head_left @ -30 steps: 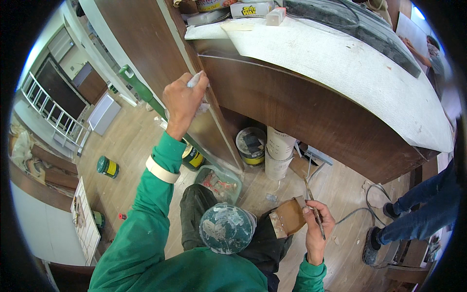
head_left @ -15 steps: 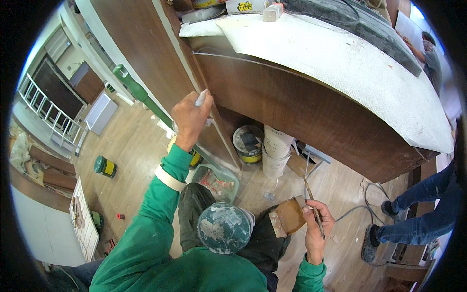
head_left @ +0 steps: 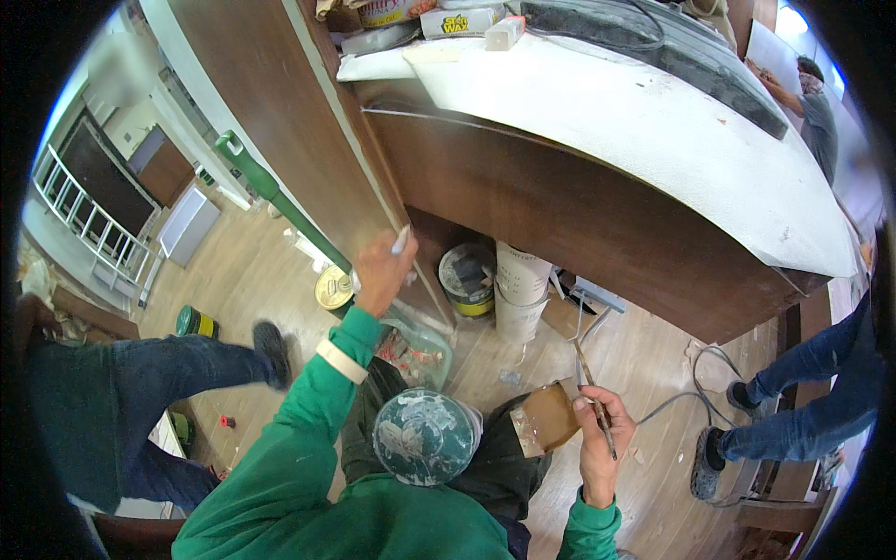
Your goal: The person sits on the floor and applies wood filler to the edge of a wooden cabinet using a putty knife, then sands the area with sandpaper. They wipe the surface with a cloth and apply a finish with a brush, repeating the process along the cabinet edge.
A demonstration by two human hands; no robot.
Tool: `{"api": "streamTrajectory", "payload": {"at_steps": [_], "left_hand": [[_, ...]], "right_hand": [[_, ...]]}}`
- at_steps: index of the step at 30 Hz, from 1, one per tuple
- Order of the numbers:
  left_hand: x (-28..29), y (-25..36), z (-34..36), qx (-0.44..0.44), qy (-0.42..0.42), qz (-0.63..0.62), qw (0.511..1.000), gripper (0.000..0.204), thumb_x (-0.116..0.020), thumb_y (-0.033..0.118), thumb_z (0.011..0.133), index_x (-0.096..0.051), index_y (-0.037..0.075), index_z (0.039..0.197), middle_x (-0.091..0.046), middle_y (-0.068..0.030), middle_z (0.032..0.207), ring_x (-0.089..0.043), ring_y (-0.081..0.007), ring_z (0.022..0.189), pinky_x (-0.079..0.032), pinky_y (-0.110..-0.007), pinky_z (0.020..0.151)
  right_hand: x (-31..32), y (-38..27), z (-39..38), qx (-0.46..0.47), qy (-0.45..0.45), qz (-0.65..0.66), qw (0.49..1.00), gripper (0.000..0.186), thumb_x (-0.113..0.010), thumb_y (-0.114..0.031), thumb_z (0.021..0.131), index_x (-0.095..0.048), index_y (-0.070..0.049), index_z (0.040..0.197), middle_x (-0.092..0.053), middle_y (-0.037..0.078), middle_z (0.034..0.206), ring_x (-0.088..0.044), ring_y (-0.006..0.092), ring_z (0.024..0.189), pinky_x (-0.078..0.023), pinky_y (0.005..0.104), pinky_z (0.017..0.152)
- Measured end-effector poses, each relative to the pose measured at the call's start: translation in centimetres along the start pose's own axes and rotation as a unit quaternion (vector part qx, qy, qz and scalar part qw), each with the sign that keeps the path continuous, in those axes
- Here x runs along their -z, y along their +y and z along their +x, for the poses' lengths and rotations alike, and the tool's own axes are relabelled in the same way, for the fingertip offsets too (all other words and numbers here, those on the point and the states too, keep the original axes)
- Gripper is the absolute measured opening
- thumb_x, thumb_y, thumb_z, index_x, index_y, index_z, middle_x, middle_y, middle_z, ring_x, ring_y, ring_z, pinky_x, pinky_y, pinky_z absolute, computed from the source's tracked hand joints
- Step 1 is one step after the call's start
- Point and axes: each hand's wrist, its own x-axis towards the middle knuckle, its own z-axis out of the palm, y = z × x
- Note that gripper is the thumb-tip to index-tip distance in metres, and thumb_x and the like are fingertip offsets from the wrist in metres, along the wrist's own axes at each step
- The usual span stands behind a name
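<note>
My left hand (head_left: 381, 273) is closed on a whitish wad (head_left: 401, 240), perhaps a folded cloth, at the lower part of an upright brown wooden panel (head_left: 308, 140). In my right hand (head_left: 602, 434) is a thin brush (head_left: 597, 401) with a wooden handle, pinched at a slant. Beside those fingers, over my right knee, sits a small open box (head_left: 546, 418) with brown insides; whether the hand touches it is hard to tell. A round green lid (head_left: 425, 439) smeared with white is between my legs.
A clear tub (head_left: 434, 338) of scraps, a lidded bucket (head_left: 467, 280) and white containers (head_left: 519, 294) stand under the curved dark counter (head_left: 597, 215). A green pole (head_left: 280, 198) leans by the panel. One person walks at left (head_left: 177, 373); another's legs (head_left: 793, 411) stand at right.
My left hand has moved down along the panel's edge with the whitish wad. A walking person has come in at the left. My right hand has barely shifted.
</note>
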Motion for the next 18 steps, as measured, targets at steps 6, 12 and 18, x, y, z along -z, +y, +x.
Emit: {"api": "streamTrajectory", "payload": {"at_steps": [6,12,18], "left_hand": [[6.2,0.4,-2.6,0.263,-0.166,-0.349,0.884,0.03,-0.069,0.029,0.096,-0.072,0.001,0.09,-0.073,-0.0129,0.079,-0.071,-0.0216,0.074,-0.056,-0.037,0.068],[11.5,-1.7,0.1,0.431,-0.201,-0.659,0.583,0.024,-0.068,0.012,0.094,-0.065,-0.003,0.112,-0.071,-0.0076,0.093,-0.07,-0.0187,0.083,-0.058,-0.031,0.077],[12.1,1.8,2.4,0.185,-0.075,-0.451,0.87,0.02,-0.071,0.009,0.093,-0.077,0.001,0.111,-0.068,-0.0083,0.102,-0.066,-0.0174,0.091,-0.052,-0.03,0.08]], "right_hand": [[-0.4,-0.2,-0.4,-0.001,0.007,0.005,1.0,0.015,-0.073,-0.007,0.091,-0.072,-0.001,0.105,-0.057,-0.008,0.077,-0.046,0.0013,0.069,-0.035,0.0193,0.062],[-1.7,-0.8,-1.0,0.019,-0.014,0.005,1.0,0.015,-0.074,-0.008,0.091,-0.072,-0.001,0.105,-0.059,-0.007,0.078,-0.046,0.002,0.069,-0.036,0.0197,0.062],[-2.9,-2.1,-1.9,0.035,-0.018,0.002,0.999,0.017,-0.074,-0.007,0.09,-0.072,0.001,0.104,-0.059,-0.006,0.079,-0.047,0.0024,0.069,-0.036,0.02,0.062]]}}
